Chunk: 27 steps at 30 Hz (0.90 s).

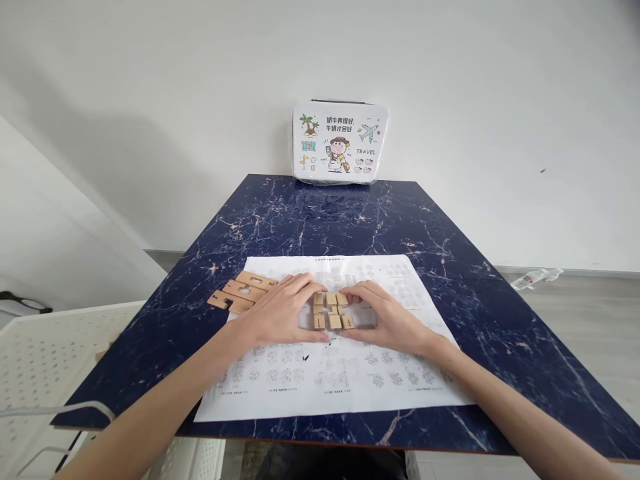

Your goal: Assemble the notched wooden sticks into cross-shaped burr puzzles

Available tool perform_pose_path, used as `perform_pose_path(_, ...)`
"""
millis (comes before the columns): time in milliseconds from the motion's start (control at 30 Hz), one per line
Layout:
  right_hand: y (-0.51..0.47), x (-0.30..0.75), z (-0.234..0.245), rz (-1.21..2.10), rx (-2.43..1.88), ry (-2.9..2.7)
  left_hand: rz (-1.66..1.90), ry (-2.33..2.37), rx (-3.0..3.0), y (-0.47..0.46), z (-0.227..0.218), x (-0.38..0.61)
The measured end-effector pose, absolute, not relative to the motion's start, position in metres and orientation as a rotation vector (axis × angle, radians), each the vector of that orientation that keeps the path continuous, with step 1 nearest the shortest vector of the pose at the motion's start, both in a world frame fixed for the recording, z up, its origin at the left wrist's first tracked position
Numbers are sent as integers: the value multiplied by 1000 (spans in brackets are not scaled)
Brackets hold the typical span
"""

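Observation:
A cluster of small wooden puzzle pieces (331, 311) lies on a white printed sheet (330, 373) in the middle of the dark blue marble table (450, 267). My left hand (280, 313) rests on the sheet with fingers curled against the cluster's left side. From the other side my right hand (383, 317) presses in the same way, fingers bent around the pieces. Both hands squeeze the pieces together between them. Three flat wooden strips with cut-outs (240, 291) lie just left of my left hand, partly off the sheet.
A white box with cartoon travel pictures (340, 142) stands at the table's far edge against the wall. A white perforated basket (45, 360) sits low at the left. A clear plastic bottle (535, 278) lies on the floor at the right.

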State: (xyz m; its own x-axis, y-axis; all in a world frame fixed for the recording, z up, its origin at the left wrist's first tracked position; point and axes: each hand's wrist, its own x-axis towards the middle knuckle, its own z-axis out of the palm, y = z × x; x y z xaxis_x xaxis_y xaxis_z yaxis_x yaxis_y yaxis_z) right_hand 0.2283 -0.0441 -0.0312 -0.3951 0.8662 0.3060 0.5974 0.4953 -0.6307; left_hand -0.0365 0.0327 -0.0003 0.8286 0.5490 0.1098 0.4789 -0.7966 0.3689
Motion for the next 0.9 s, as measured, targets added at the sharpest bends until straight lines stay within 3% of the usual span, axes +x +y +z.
perform_pose_path(500, -42, 232, -29, 733, -1182, -2022, 309, 787, 2596, 30, -1, -34)
perform_pose_path(900, -37, 240, -23, 1181, -1052, -1422, 566, 752, 2408, 30, 3, -31)
